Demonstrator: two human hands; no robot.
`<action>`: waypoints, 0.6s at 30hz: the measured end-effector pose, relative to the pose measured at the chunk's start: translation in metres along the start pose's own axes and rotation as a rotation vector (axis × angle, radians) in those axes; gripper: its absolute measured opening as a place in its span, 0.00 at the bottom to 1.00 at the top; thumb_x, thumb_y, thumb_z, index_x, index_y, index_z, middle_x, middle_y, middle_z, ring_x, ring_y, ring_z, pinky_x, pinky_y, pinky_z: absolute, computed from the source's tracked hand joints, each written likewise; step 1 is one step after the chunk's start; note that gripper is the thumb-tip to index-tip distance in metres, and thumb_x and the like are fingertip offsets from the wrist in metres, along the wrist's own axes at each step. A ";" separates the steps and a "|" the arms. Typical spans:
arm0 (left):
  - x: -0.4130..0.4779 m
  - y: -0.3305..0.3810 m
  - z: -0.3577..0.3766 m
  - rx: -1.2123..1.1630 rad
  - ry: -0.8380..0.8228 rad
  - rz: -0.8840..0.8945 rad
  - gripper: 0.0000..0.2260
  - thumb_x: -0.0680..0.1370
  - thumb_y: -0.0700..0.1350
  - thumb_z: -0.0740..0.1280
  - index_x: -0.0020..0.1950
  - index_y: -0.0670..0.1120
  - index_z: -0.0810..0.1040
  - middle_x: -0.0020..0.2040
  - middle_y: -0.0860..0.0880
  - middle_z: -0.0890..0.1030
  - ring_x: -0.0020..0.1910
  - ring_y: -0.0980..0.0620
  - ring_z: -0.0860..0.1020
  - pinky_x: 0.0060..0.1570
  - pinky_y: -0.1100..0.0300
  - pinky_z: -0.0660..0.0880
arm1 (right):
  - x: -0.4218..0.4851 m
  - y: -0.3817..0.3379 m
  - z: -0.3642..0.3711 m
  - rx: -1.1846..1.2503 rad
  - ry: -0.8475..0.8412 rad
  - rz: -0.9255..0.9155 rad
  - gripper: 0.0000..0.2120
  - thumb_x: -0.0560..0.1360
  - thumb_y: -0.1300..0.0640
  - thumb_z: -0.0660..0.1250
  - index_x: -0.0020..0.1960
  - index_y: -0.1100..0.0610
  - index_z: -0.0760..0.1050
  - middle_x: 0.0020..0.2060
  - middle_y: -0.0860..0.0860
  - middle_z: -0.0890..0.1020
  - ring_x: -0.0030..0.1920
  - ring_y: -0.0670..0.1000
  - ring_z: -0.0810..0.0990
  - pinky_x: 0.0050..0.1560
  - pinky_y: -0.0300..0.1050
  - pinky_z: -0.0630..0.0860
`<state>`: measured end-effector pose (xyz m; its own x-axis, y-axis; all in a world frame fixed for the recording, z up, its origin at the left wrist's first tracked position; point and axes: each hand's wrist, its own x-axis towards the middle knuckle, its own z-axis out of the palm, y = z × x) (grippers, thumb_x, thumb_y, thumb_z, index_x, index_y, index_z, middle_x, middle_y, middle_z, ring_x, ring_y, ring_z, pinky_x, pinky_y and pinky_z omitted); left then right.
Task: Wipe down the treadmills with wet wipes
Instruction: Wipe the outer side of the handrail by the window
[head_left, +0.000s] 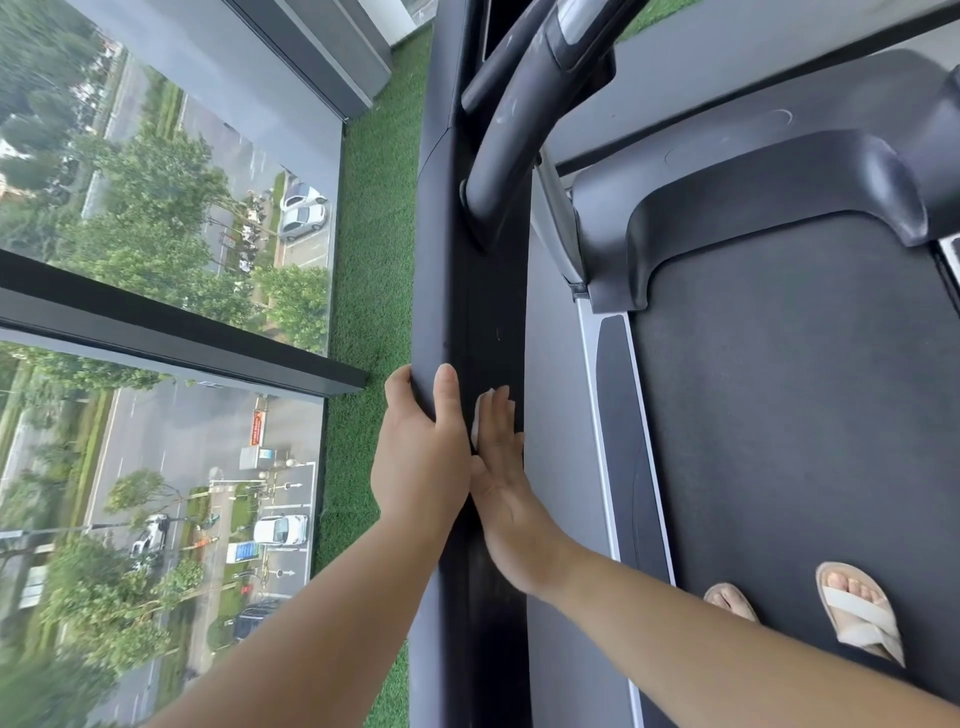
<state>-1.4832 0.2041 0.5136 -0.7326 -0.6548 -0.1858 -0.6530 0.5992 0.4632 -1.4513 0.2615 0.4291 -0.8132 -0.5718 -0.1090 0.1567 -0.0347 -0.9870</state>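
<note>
The treadmill's black left handrail (467, 291) runs up the middle of the view. My left hand (423, 447) grips its outer edge, thumb on top and fingers curled round the far side. Beside it, my right hand (501, 483) lies flat on the rail's inner face with straight fingers. It presses a white wet wipe (479, 418) against the rail. Only a small strip of the wipe shows past my fingers.
The black running belt (779, 415) lies to the right, with my sandalled feet (857, 613) on it. A curved grey handle (511, 119) joins the rail farther up. Green artificial turf (369, 260) and a floor-length window (156, 260) are on the left.
</note>
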 end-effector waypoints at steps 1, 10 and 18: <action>-0.001 0.000 0.000 0.001 -0.001 -0.003 0.23 0.80 0.60 0.52 0.71 0.51 0.62 0.64 0.51 0.75 0.63 0.48 0.72 0.58 0.52 0.67 | 0.001 0.006 -0.003 -0.021 0.004 -0.003 0.31 0.74 0.29 0.37 0.69 0.39 0.27 0.71 0.40 0.27 0.70 0.38 0.26 0.69 0.36 0.26; 0.000 0.000 0.000 0.003 0.001 0.001 0.22 0.80 0.60 0.52 0.71 0.52 0.63 0.63 0.51 0.75 0.62 0.48 0.73 0.56 0.53 0.68 | 0.008 -0.008 -0.001 0.117 0.020 0.029 0.27 0.75 0.34 0.40 0.67 0.35 0.29 0.72 0.39 0.28 0.69 0.35 0.26 0.70 0.38 0.29; -0.001 0.003 -0.001 0.024 0.004 -0.017 0.22 0.80 0.60 0.52 0.71 0.52 0.63 0.64 0.50 0.75 0.62 0.47 0.73 0.54 0.54 0.66 | 0.033 -0.005 -0.024 0.137 -0.018 0.253 0.31 0.79 0.39 0.41 0.73 0.47 0.28 0.72 0.42 0.28 0.66 0.36 0.26 0.73 0.45 0.30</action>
<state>-1.4838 0.2064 0.5160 -0.7206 -0.6667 -0.1902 -0.6699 0.5990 0.4387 -1.4922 0.2624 0.4280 -0.7286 -0.5908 -0.3467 0.4289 0.0013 -0.9034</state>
